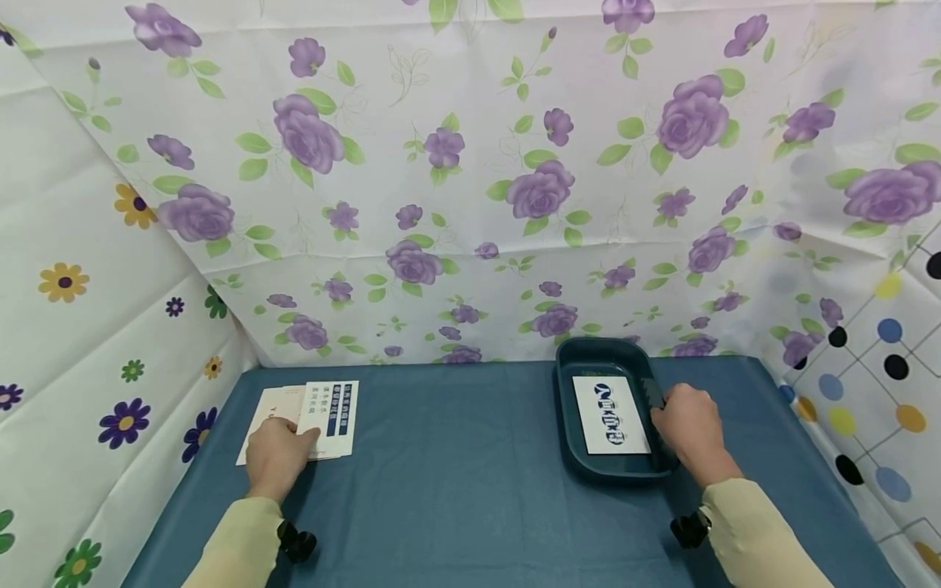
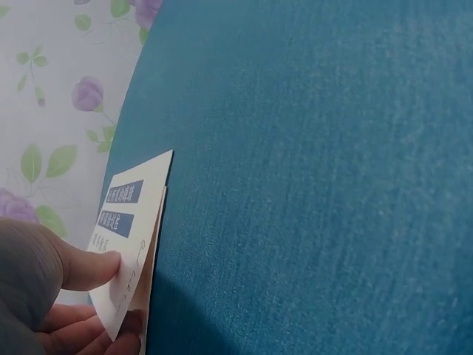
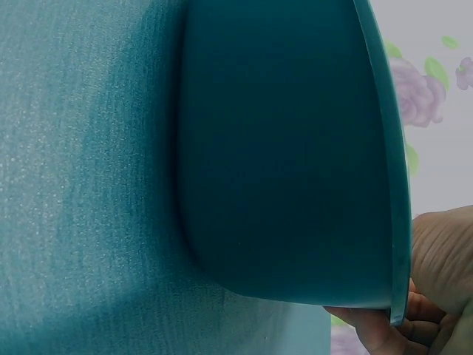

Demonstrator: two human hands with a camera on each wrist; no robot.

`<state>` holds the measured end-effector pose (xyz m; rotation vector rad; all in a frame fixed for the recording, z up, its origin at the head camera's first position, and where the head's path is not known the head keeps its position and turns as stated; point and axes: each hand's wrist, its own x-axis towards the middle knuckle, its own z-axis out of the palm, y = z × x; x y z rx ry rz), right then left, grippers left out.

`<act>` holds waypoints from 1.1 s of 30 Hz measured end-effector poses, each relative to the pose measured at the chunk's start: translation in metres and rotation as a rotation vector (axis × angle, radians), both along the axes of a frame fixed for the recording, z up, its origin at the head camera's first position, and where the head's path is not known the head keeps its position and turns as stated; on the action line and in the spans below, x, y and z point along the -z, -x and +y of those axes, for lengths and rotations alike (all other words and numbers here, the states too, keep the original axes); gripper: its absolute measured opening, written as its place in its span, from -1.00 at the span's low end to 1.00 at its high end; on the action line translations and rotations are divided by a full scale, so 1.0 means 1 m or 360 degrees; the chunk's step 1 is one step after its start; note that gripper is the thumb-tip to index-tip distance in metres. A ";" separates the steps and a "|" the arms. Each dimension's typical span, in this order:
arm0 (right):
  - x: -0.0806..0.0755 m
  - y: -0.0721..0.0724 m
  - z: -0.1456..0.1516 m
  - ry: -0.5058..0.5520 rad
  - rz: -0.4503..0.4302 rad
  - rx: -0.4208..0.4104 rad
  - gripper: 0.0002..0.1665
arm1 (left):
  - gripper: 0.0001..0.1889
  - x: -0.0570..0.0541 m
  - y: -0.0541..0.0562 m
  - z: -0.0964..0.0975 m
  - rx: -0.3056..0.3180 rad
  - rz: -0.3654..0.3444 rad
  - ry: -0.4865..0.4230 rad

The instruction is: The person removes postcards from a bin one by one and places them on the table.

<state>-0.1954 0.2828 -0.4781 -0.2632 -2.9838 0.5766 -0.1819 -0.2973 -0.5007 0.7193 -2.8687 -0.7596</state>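
Note:
My left hand (image 1: 278,457) pinches a white printed card (image 1: 340,416) with dark blue text blocks, at the left of the table. In the left wrist view the thumb lies on top of this card and fingers are beneath its lifted near edge. A cream card (image 1: 279,400) lies partly under it and the hand. On the right, my right hand (image 1: 693,431) grips the right rim of a dark teal plastic basin (image 1: 599,347). Another white card (image 1: 608,414) with dark lettering lies inside the basin. The right wrist view shows the basin's outer wall (image 3: 295,155), with fingers curled at its rim.
A blue cloth (image 1: 456,457) covers the table between the cards and the basin. Flowered sheets (image 1: 470,188) rise at the back and left, and a dotted sheet (image 1: 875,392) hangs at the right. The basin stands close to the back edge.

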 end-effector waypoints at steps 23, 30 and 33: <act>0.001 0.002 0.000 0.0011 -0.0068 0.0040 -0.48 | -0.61 -0.001 -0.005 -0.002 0.0051 -0.0013 0.0120; -0.001 0.000 0.000 0.0024 -0.0065 0.0033 -0.47 | -0.60 -0.001 -0.002 0.001 0.0036 0.0002 0.0133; -0.001 0.000 0.000 0.0021 -0.0067 0.0035 -0.48 | -0.62 -0.004 -0.001 0.006 0.0035 0.0033 0.0143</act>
